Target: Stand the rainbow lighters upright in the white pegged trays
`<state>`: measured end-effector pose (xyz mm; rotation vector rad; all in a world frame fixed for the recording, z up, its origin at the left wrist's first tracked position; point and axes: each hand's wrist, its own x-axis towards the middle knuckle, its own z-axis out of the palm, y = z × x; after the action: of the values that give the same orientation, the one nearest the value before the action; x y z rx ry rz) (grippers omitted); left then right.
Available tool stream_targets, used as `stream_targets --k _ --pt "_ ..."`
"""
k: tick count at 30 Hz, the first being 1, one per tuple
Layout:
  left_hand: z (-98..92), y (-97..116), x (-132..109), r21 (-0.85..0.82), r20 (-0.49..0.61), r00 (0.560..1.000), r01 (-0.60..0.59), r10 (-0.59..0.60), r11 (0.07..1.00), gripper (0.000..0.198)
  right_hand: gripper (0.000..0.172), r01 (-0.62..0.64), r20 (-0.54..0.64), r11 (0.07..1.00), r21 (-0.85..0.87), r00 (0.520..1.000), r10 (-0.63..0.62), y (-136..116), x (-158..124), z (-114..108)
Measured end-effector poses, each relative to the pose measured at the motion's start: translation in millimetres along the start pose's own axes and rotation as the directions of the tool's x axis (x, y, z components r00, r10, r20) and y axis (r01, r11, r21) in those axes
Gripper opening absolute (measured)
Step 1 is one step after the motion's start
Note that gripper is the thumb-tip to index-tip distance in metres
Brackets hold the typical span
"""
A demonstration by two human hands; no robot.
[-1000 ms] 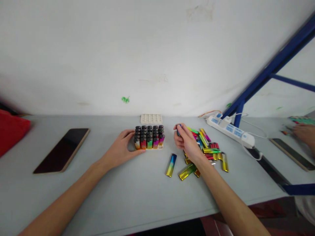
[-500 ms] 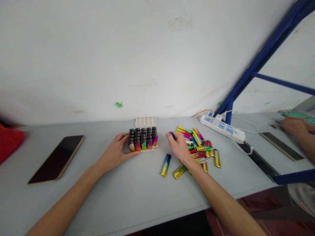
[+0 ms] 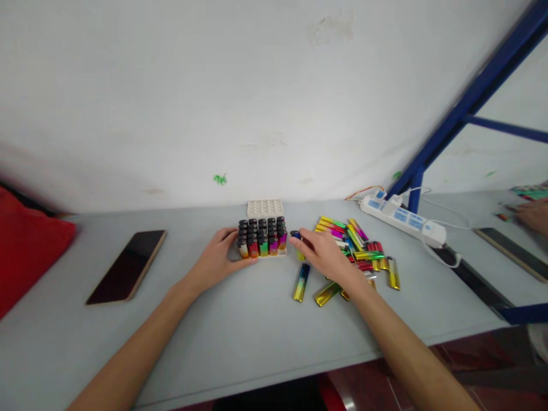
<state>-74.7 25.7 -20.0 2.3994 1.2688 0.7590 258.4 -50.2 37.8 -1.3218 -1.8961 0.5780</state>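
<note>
Rows of upright lighters [image 3: 263,245] with black tops and shiny coloured bodies stand packed in a white tray [image 3: 281,254]. My left hand [image 3: 218,257] grips the left side of this block, thumb along the front and fingers behind. Between the thumb and fingers of my right hand [image 3: 329,257] is a blue and yellow lighter [image 3: 298,242], held nearly upright just right of the tray. Another blue and yellow lighter [image 3: 302,282] lies alone in front of that hand. Beside and partly behind the right hand spreads a pile of shiny lighters [image 3: 366,256].
A second white tray [image 3: 265,206] with round hollows rests by the wall. A phone [image 3: 128,265] lies left, near a red cloth-like item [image 3: 29,245]. On the right are a power strip [image 3: 402,220], a blue frame [image 3: 454,120], another phone [image 3: 511,251] and another person's hand [image 3: 533,216].
My right hand has brought the lighter closer to the tray's right side, and more of its body shows now. My left hand stays on the block. The camera view has turned left.
</note>
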Motion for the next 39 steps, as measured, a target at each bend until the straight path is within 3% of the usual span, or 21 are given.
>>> stream_targets --k 5,16,19,23,27,29,33,35,37,38,39 --pt "1.7 -2.2 -0.3 -0.022 -0.005 1.000 -0.004 0.004 1.000 0.089 0.066 0.037 0.056 0.997 0.067 0.998 -0.041 9.5 -0.8 3.6" --pt "2.1 4.7 -0.4 -0.042 -0.006 1.000 -0.014 0.014 0.999 0.085 0.048 0.109 0.219 0.994 0.013 0.970 -0.109 17.0 1.2 -6.3" --pt "3.1 5.7 0.8 -0.052 -0.004 1.000 -0.018 0.017 0.998 0.088 0.054 0.127 0.201 0.989 -0.076 0.973 -0.109 18.6 6.1 -4.1" --pt "5.8 4.2 2.7 -0.056 -0.019 0.999 -0.026 0.025 0.998 0.084 0.074 0.064 0.171 0.962 -0.267 0.985 -0.018 21.3 9.5 5.9" --pt "9.3 2.2 4.2 -0.077 -0.026 0.999 -0.028 0.026 0.997 0.083 0.082 0.062 0.197 0.977 -0.205 0.980 -0.021 25.6 2.1 2.0" --pt "10.9 1.2 5.3 -0.084 -0.036 0.999 -0.027 0.024 0.996 0.082 0.084 0.060 0.141 0.984 -0.169 0.989 -0.036 30.2 0.8 -8.3" --pt "12.6 -3.2 9.2 -0.104 -0.054 0.998 -0.045 0.039 0.994 0.085 0.066 0.058 -0.027 0.971 -0.231 0.997 -0.066 37.9 27.0 -25.5" --pt "13.1 -6.8 10.5 -0.101 -0.060 0.997 -0.051 0.045 0.994 0.086 0.051 0.065 0.038 0.931 -0.359 0.998 -0.055 35.8 54.2 -22.3" --pt "13.4 -10.8 10.8 -0.093 -0.063 0.997 -0.051 0.045 0.994 0.086 0.032 0.099 0.202 0.851 -0.517 0.979 0.009 29.8 83.4 -10.6" --pt "13.3 -12.7 10.7 -0.091 -0.066 0.997 -0.049 0.044 0.995 0.086 0.021 0.118 0.239 0.841 -0.528 0.971 0.013 26.1 96.6 -3.0" --pt "12.9 -14.4 10.5 -0.088 -0.064 0.997 -0.048 0.043 0.995 0.086 0.022 0.132 0.260 0.839 -0.528 0.966 0.011 22.6 108.0 4.9"
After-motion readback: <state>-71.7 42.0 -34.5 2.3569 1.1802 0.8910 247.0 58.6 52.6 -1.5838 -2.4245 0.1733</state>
